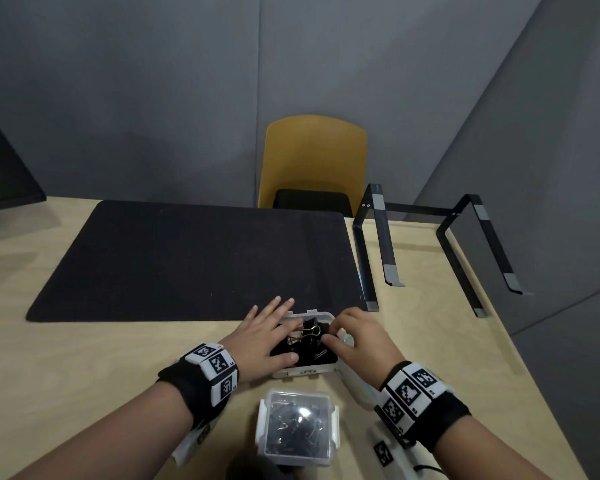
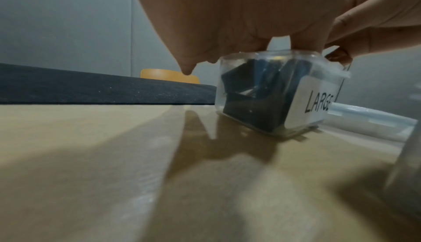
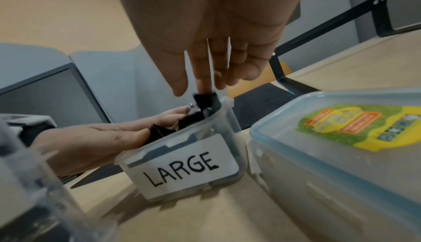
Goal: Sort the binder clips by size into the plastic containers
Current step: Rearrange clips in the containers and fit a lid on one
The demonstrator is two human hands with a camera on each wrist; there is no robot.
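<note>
A clear plastic container labelled LARGE [image 1: 310, 371] [image 3: 189, 170] [image 2: 316, 102] stands lidless on the wooden table, heaped with large black binder clips [image 1: 309, 332]. My left hand [image 1: 274, 327] [image 3: 102, 138] lies flat over the left side of the heap, fingers straight. My right hand [image 1: 347, 334] [image 3: 200, 76] reaches over the right rim. Its index fingertip touches a black clip [image 3: 205, 100] that sticks up at the rim, and the thumb stays apart from it. Nearer me, a second clear container [image 1: 297, 427] with its lid on holds smaller clips.
A larger lidded food box with a green and yellow sticker [image 3: 341, 147] sits right beside the LARGE container, under my right wrist. A black mat [image 1: 194, 258] lies beyond, a black metal stand [image 1: 430, 244] to the right, a yellow chair [image 1: 312, 157] behind the table.
</note>
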